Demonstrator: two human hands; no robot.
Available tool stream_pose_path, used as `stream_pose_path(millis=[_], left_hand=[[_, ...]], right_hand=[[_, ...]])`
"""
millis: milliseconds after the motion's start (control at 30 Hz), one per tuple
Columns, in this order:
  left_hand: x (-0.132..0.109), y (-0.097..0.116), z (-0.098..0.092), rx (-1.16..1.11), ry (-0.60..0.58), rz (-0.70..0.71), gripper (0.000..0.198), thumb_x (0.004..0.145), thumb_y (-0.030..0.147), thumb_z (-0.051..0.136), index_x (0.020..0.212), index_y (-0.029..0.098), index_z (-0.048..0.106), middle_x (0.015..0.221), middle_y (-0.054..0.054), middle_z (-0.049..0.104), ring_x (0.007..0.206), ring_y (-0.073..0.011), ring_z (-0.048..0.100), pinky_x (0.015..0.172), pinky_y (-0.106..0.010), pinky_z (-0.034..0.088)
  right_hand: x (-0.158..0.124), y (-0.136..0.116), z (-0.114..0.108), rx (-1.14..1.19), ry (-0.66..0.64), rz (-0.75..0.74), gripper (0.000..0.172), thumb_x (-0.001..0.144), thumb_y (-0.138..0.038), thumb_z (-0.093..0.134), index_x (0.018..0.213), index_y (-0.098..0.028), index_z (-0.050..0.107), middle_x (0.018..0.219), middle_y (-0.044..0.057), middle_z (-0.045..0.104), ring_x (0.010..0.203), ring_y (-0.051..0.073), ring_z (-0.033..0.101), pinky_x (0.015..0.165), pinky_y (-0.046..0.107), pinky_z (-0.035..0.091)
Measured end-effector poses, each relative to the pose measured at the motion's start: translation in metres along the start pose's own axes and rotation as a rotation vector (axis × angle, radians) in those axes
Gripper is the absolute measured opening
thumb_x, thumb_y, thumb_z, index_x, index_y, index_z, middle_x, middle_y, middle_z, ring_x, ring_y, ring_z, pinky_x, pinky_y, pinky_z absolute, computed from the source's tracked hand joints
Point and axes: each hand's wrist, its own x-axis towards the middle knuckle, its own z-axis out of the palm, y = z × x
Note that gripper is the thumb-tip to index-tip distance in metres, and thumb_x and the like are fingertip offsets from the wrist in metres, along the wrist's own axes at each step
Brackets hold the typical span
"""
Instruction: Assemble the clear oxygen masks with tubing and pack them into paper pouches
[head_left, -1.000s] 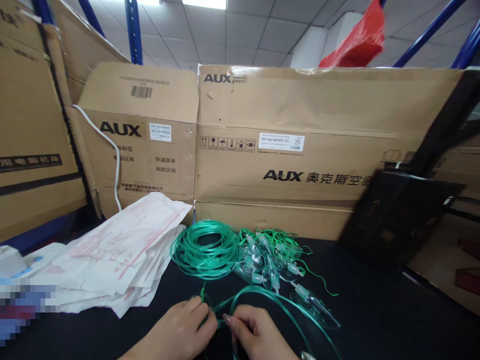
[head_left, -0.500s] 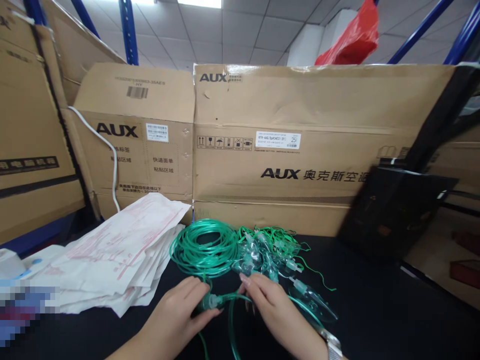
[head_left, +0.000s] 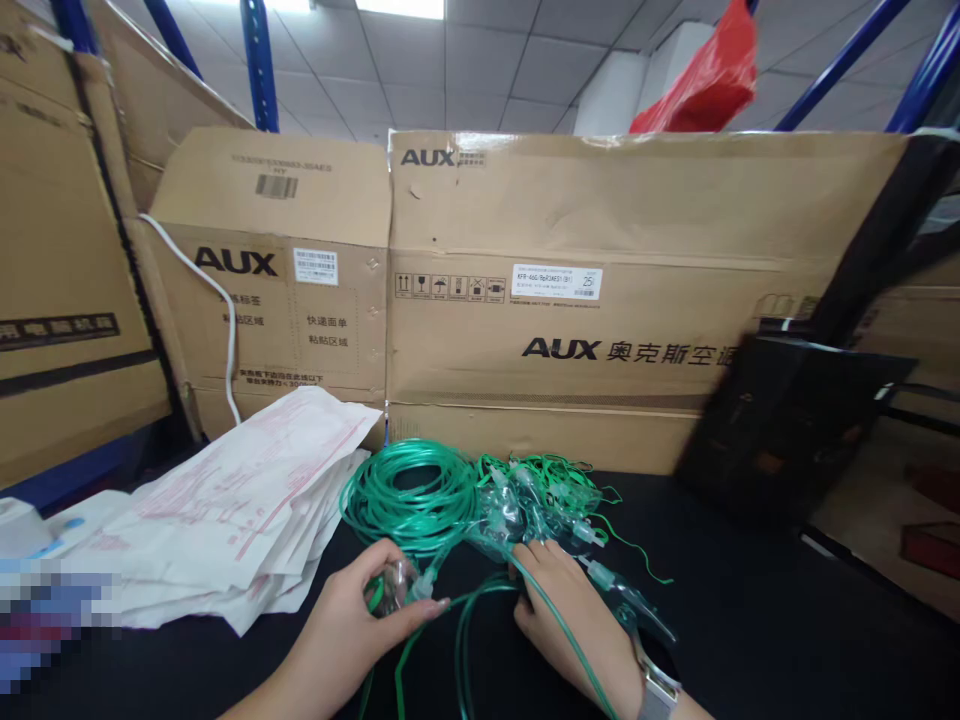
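Note:
My left hand (head_left: pixel 337 625) is closed around a clear green plastic oxygen mask (head_left: pixel 395 585). The mask's pale connector (head_left: pixel 424 586) sticks out between thumb and fingers, and a green strap hangs below. Thin green tubing (head_left: pixel 460 650) loops between my hands; one length passes over the back of my right hand (head_left: pixel 574 610). That hand has its fingers curled down on the tubing, the fingertips mostly hidden. Just beyond lie a coil of green tubing (head_left: pixel 367 510) and a heap of clear masks (head_left: pixel 529 505) with green straps. Another clear mask (head_left: pixel 637 598) rests beside my right wrist.
A stack of white printed paper packets (head_left: pixel 225 500) lies on the left of the black tabletop (head_left: pixel 750 620). Large cardboard boxes (head_left: pixel 637 220) wall off the back. At the right stands a black box (head_left: pixel 780 430). A white cable (head_left: pixel 229 330) hangs at the left.
My right hand has moved slightly right and turned palm down, away from the connector. The tubing now crosses over its back. My left hand has tilted, showing more of the mask.

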Motion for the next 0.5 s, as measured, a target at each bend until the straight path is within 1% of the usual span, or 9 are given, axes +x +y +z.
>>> stream_pose_path(millis=[100, 167, 267, 333, 400, 433, 500], left_hand=[[0.004, -0.001, 0.001, -0.244, 0.024, -0.064, 0.028, 0.063, 0.039, 0.067, 0.067, 0.020, 0.047, 0.055, 0.007, 0.044, 0.053, -0.0107, 0.043, 0.053, -0.023, 0.036], [0.006, 0.000, 0.001, -0.395, 0.040, -0.087, 0.028, 0.062, 0.039, 0.067, 0.066, 0.019, 0.047, 0.053, 0.008, 0.043, 0.050, -0.0098, 0.042, 0.052, -0.023, 0.035], [0.007, 0.006, -0.002, -0.575, 0.025, -0.179, 0.028, 0.062, 0.039, 0.067, 0.065, 0.019, 0.048, 0.052, 0.008, 0.042, 0.045, -0.0073, 0.039, 0.047, -0.020, 0.031], [0.006, 0.012, -0.005, -0.693, -0.016, -0.285, 0.028, 0.064, 0.039, 0.066, 0.062, 0.019, 0.046, 0.049, 0.010, 0.037, 0.042, -0.0054, 0.033, 0.043, -0.018, 0.026], [0.005, 0.017, -0.009, -0.792, -0.055, -0.391, 0.028, 0.067, 0.039, 0.065, 0.062, 0.019, 0.045, 0.049, 0.010, 0.034, 0.041, -0.0046, 0.030, 0.042, -0.017, 0.025], [0.004, 0.018, -0.011, -0.822, -0.059, -0.435, 0.026, 0.067, 0.038, 0.064, 0.063, 0.019, 0.047, 0.051, 0.009, 0.035, 0.042, -0.0046, 0.031, 0.042, -0.016, 0.026], [0.003, 0.018, -0.012, -0.842, -0.035, -0.504, 0.022, 0.067, 0.038, 0.065, 0.069, 0.019, 0.052, 0.055, 0.008, 0.040, 0.044, -0.0049, 0.036, 0.043, -0.016, 0.029]], right_hand=[[0.000, 0.002, 0.000, 0.053, -0.006, -0.007, 0.018, 0.068, -0.009, 0.046, 0.079, -0.017, 0.057, 0.082, 0.006, 0.059, 0.081, 0.022, 0.052, 0.079, 0.034, 0.038], [0.001, 0.000, -0.003, 0.095, 0.000, -0.016, 0.012, 0.074, -0.014, 0.046, 0.078, -0.017, 0.057, 0.083, 0.007, 0.060, 0.083, 0.023, 0.053, 0.080, 0.035, 0.037], [0.003, -0.004, -0.010, 0.174, 0.015, 0.023, 0.018, 0.082, -0.019, 0.040, 0.077, -0.017, 0.057, 0.078, 0.007, 0.062, 0.080, 0.023, 0.056, 0.077, 0.034, 0.038], [0.004, -0.005, -0.014, 0.268, 0.023, 0.082, 0.021, 0.085, -0.022, 0.035, 0.082, -0.018, 0.056, 0.076, 0.006, 0.062, 0.075, 0.021, 0.058, 0.070, 0.030, 0.040], [0.006, -0.006, -0.017, 0.373, 0.031, 0.129, 0.021, 0.086, -0.024, 0.033, 0.088, -0.019, 0.054, 0.076, 0.005, 0.062, 0.071, 0.020, 0.059, 0.064, 0.027, 0.041], [0.007, -0.005, -0.017, 0.409, 0.036, 0.136, 0.021, 0.086, -0.024, 0.033, 0.089, -0.020, 0.053, 0.077, 0.005, 0.062, 0.072, 0.019, 0.059, 0.064, 0.027, 0.042], [0.008, -0.004, -0.014, 0.411, 0.054, 0.118, 0.018, 0.085, -0.024, 0.036, 0.084, -0.019, 0.054, 0.081, 0.006, 0.060, 0.076, 0.020, 0.058, 0.068, 0.028, 0.043]])
